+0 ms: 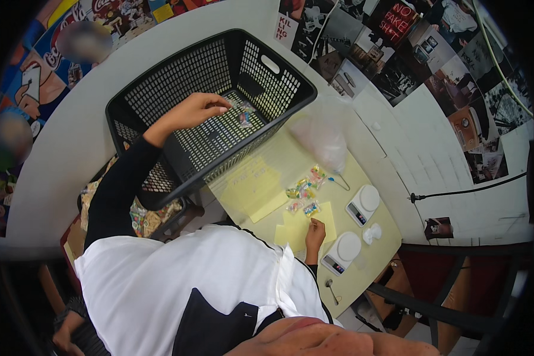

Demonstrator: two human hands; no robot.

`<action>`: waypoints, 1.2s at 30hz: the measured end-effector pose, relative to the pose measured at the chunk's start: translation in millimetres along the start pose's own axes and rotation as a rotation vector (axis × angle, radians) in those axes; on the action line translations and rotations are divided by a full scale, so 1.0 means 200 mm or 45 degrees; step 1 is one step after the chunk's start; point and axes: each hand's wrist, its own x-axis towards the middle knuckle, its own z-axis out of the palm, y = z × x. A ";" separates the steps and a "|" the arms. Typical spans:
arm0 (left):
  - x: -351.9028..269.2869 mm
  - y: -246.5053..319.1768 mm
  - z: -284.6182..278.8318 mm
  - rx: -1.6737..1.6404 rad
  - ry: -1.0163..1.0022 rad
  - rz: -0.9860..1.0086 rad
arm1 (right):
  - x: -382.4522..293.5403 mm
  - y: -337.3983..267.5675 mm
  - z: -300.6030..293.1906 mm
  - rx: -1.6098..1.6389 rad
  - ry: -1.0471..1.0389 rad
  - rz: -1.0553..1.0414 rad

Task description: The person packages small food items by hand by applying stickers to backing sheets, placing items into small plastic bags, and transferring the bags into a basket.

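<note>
My left hand is over the inside of a large black plastic basket, its fingers bent. Small clear packets of colourful sweets lie on the basket floor just beyond the fingertips; whether the fingers touch one I cannot tell. My right hand rests on yellow paper on the table, its fingers curled, just below a sweet packet. Several more packets lie grouped above it. A large translucent plastic bag stands behind them, beside the basket.
Two white digital scales, crumpled white plastic and a spoon lie on the table's right side. Bagged snacks fill a container under the basket's left. Another person's hand shows at lower left.
</note>
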 end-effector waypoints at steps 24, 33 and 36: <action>0.90 -1.36 0.78 0.678 0.021 -0.478 | -0.45 -0.06 -0.07 -0.205 0.068 0.334; 0.86 -1.49 0.69 0.489 0.327 0.041 | -0.36 -0.08 -0.02 -0.137 0.073 0.306; 0.96 -1.23 0.51 0.313 0.465 0.132 | -0.35 -0.09 -0.05 -0.104 0.067 0.333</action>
